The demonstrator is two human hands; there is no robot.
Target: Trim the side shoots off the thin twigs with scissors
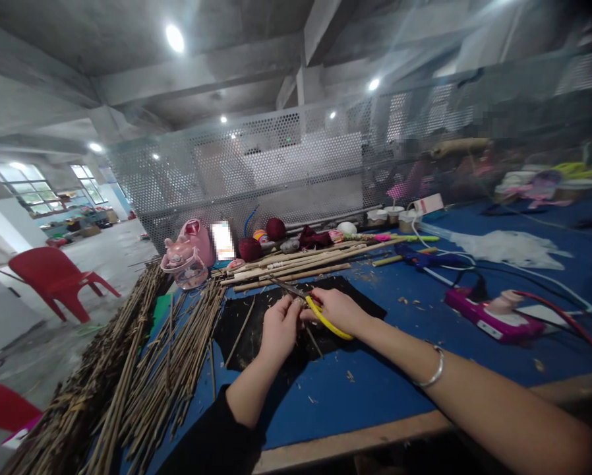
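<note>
My right hand [338, 310] is closed around yellow-handled scissors [331, 323], whose dark blades point up and to the left. Close beside it, my left hand [280, 323] is pinched shut near the blades; what its fingers hold is hidden. Both hands are over a black cloth [365, 300] spread on the blue table. One thin twig [240, 330] rests on the cloth left of my hands, and a short stick [314, 343] shows just below them.
Bundled twigs [172, 369] cover the table's left side. Behind the cloth lie long wooden sticks [296, 264], yarn balls [275, 229] and a phone [223, 241]. A purple power strip [494, 316] with cables, a blue glue gun [417, 256] and clear plastic [508, 247] lie right.
</note>
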